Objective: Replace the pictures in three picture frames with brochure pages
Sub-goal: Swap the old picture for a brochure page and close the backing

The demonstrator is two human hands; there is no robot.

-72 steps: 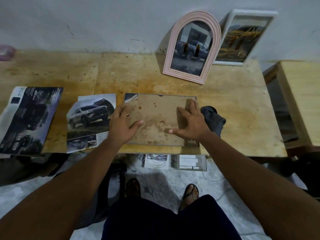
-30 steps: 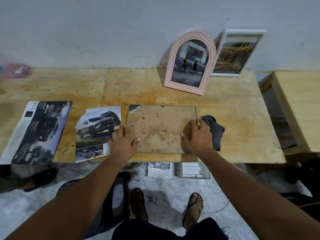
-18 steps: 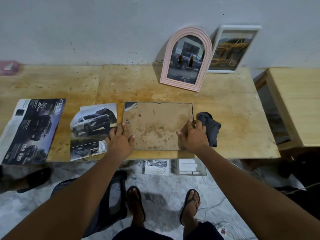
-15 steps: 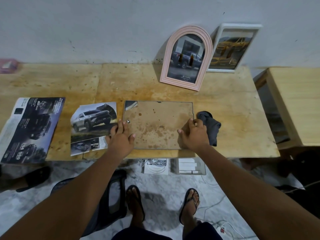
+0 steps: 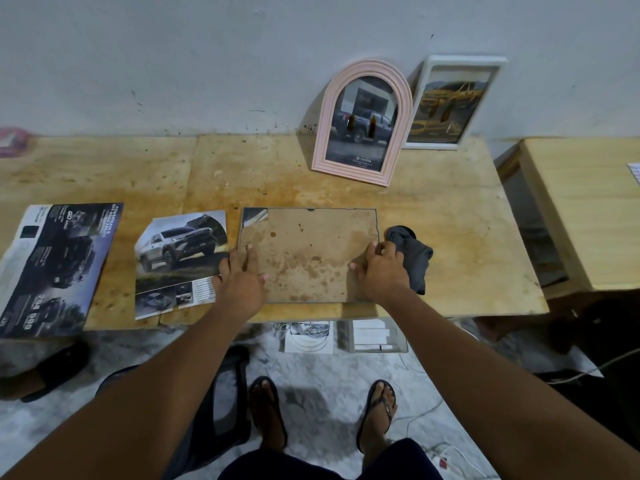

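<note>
Our flat rectangular brown-backed picture frame (image 5: 308, 258) lies on the wooden worktop (image 5: 450, 216), long axis 9 to 3. Our left hand (image 5: 242, 282) presses flat-fingered on its 9 o'clock edge; our right hand (image 5: 379, 271) grips its 3 o'clock edge. The white-SUV brochure page (image 5: 180, 251) lies at 9, nearest the left hand.

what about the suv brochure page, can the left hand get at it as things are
Probably yes. The left hand rests on the left edge of the flat frame, and the suv page lies uncovered right beside it on the table, with nothing between them.
</note>
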